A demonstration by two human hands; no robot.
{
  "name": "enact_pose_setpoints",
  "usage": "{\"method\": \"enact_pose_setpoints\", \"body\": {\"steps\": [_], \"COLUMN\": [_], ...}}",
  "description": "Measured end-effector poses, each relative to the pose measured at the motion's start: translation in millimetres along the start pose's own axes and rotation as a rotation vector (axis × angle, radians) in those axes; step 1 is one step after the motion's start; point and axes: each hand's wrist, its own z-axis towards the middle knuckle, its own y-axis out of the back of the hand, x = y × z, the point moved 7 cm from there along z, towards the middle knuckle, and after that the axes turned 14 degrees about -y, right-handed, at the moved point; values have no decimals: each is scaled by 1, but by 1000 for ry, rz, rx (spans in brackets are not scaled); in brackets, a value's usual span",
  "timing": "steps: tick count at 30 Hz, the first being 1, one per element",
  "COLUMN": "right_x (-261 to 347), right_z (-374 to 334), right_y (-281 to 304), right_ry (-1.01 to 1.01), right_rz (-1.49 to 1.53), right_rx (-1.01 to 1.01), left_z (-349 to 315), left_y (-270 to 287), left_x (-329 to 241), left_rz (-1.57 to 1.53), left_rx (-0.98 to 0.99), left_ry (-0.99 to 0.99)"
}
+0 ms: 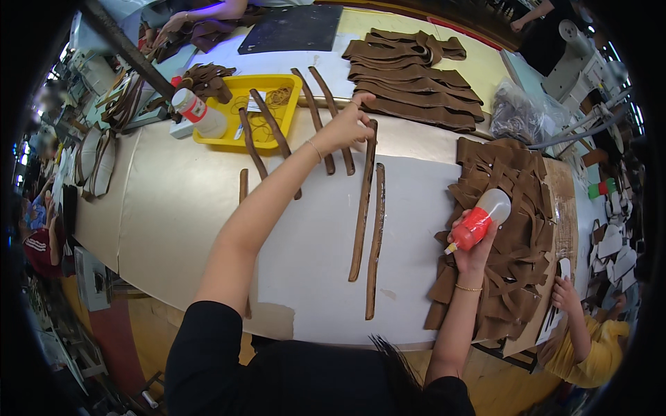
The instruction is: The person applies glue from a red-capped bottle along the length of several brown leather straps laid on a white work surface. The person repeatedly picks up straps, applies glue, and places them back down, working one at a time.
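My left hand [349,130] reaches across the table, thumb and forefinger closed at the far end of a narrow brown strip [364,208]; its other fingers are spread. The strip lies lengthwise on a white sheet [312,236]. Just right of it, a second brown strip [376,243] has a shiny, wet-looking surface. In my right hand [475,251] is a clear squeeze bottle [494,206] with a red label, its yellowish nozzle tilted down to the left. The bottle is held above a pile of brown strips [506,270].
Left of my reaching hand, more narrow strips [274,125] lie across a yellow tray [208,142] holding rubber bands. A white jar [201,114] with a red label stands there. Wide brown bands [416,83] are laid out beyond. A plastic bag [517,114] sits far right. Other people work nearby.
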Motion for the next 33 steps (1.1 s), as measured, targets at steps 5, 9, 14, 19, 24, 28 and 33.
{"method": "enact_pose_setpoints", "body": {"steps": [5, 9, 14, 19, 24, 28, 33], "right_x": [1, -1, -1, -2, -1, 0, -2], "right_z": [-1, 0, 1, 0, 0, 0, 0], "right_y": [-4, -4, -3, -1, -3, -4, -5], "right_ry": [13, -7, -7, -6, -8, 0, 3], "right_rz": [-62, -46, -59, -86, -109, -131, -134], "right_rx": [4, 20, 41, 8, -16, 5, -21], "left_z": [43, 79, 102, 105, 104, 104, 104], "left_y": [20, 42, 62, 67, 78, 72, 62], "left_x": [4, 14, 25, 30, 36, 28, 17], "left_rz": [38, 229, 334, 410, 525, 643, 700], "left_rx": [-42, -79, -99, -255, -303, -279, -234], "left_ry": [-44, -131, -116, -44, -65, -70, -144]}}
